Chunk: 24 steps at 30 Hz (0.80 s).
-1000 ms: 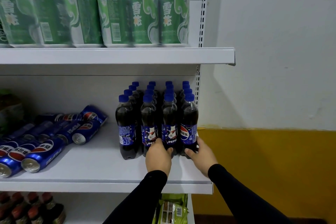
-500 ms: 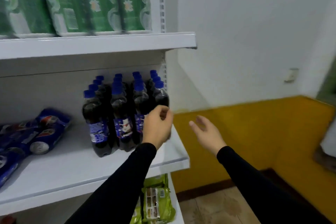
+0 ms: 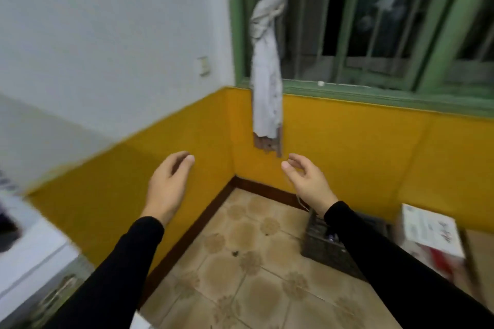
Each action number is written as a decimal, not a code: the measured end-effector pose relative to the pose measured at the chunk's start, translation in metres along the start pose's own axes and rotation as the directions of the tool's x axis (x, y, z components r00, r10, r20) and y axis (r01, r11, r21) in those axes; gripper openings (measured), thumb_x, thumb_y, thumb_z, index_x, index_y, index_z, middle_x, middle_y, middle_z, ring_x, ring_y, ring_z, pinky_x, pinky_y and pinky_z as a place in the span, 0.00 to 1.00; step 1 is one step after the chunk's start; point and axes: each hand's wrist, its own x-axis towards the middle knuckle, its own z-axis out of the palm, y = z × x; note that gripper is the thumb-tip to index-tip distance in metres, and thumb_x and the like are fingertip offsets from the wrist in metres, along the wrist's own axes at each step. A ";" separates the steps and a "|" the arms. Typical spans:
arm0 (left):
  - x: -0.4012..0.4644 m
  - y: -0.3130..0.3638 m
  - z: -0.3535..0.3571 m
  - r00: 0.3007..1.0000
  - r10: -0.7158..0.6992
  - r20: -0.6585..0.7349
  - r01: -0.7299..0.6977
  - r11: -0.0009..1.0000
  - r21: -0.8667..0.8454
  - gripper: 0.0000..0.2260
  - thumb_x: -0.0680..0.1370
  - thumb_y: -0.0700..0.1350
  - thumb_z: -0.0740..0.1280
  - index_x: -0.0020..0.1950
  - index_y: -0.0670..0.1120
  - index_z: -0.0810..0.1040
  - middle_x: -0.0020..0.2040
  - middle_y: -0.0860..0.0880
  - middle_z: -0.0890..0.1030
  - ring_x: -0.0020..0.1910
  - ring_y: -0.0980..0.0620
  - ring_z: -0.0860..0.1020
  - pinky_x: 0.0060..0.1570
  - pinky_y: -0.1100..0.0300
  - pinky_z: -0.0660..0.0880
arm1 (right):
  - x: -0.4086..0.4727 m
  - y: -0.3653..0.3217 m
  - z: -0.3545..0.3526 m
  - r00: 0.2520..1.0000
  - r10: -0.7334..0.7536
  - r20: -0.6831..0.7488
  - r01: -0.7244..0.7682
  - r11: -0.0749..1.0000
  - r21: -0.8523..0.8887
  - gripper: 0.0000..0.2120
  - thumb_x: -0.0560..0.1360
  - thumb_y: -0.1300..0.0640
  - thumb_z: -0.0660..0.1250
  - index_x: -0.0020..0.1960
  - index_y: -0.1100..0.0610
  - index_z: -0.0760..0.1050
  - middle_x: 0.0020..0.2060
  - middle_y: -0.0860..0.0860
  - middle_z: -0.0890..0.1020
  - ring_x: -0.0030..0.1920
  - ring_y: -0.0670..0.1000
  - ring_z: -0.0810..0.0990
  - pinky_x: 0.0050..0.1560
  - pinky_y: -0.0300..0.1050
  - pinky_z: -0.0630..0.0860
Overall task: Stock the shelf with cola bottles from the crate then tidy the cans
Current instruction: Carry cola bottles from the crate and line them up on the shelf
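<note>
Reaching empty: left hand (image 3: 167, 184) and right hand (image 3: 307, 181), fingers loosely curled, above crate (image 3: 324, 244). Bottles likely heavy, slick; grip necks.

Lighting: even, moderately bright indoor; dark green-framed barred window (image 3: 374, 21). Motion blur heavy at left edge; wide-angle bending throughout.
</note>
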 end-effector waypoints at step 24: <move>0.140 -0.008 0.540 0.729 -0.255 0.636 0.132 0.963 0.234 0.22 0.81 0.60 0.60 0.72 0.51 0.69 0.70 0.49 0.73 0.67 0.48 0.72 0.65 0.51 0.69 | 0.151 0.279 -0.329 0.779 0.532 -0.333 -0.571 0.821 -0.026 0.24 0.79 0.44 0.63 0.70 0.55 0.69 0.64 0.52 0.76 0.55 0.47 0.73 0.55 0.42 0.70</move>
